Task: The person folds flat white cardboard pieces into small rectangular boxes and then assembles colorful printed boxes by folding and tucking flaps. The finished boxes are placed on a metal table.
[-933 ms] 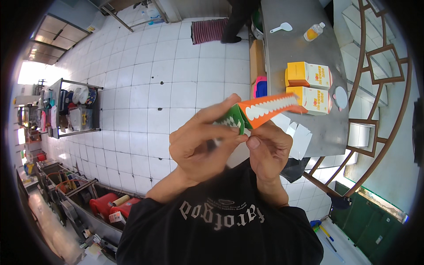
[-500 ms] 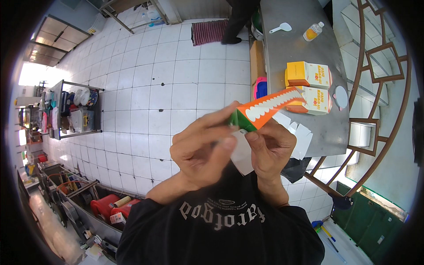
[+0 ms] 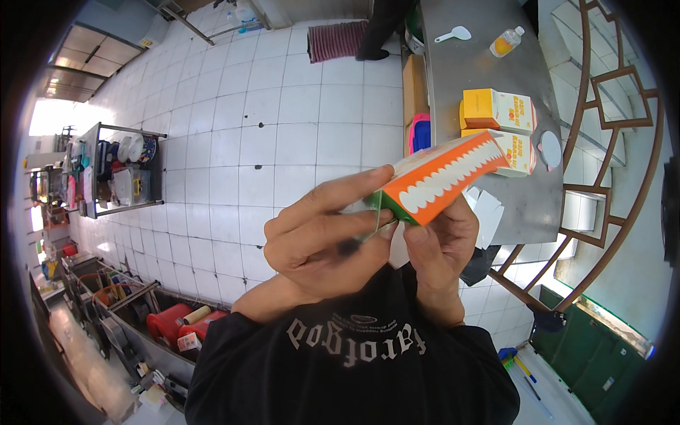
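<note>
At frame centre the left hand (image 3: 322, 237) pinches the green end flap of the orange carton (image 3: 443, 177), now tilted higher than a moment ago, while the right hand (image 3: 439, 244) clamps it from beneath, above the steel surface (image 3: 482, 78).

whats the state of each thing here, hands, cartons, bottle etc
left hand: closed on the near end of the carton
right hand: gripping the carton from below
orange and white carton: held up, tilted, end flap loose
two cartons on the steel table: assembled, lying flat
small bottle: capped, lying down
</note>
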The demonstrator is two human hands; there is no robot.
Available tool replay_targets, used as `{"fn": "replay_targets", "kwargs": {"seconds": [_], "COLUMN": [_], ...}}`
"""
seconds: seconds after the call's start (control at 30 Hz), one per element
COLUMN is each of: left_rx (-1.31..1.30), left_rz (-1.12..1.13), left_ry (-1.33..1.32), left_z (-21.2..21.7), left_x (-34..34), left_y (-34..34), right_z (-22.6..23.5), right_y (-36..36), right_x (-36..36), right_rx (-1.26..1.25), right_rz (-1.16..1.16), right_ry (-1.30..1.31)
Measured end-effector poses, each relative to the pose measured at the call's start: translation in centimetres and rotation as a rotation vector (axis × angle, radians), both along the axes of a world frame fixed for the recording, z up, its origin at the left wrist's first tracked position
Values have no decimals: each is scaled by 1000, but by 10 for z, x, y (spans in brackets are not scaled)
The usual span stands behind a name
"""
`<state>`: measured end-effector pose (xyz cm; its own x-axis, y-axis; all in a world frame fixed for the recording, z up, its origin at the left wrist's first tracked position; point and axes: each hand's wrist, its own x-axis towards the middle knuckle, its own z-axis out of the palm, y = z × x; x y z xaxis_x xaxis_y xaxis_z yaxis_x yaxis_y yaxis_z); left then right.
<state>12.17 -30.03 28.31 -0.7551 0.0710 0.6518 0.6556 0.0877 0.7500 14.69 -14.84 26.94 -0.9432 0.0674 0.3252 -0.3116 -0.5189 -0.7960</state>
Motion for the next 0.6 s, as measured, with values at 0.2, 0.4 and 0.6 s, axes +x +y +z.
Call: {"fn": "replay_targets", "kwargs": {"seconds": [0.2, 0.4, 0.6], "left_rx": [-95, -93, 79], "left_rz": [-70, -96, -80], "left_ry": [21, 18, -24], "left_z": [11, 11, 1], "left_x": [3, -2, -2], "left_y": [-5, -3, 1], "right_z": [3, -4, -3], "right_y": [6, 8, 3], "right_x": [9, 4, 3], "right_rx": [-35, -37, 52], "right_rz": [26, 29, -58], "right_ry": [-113, -118, -117]}}
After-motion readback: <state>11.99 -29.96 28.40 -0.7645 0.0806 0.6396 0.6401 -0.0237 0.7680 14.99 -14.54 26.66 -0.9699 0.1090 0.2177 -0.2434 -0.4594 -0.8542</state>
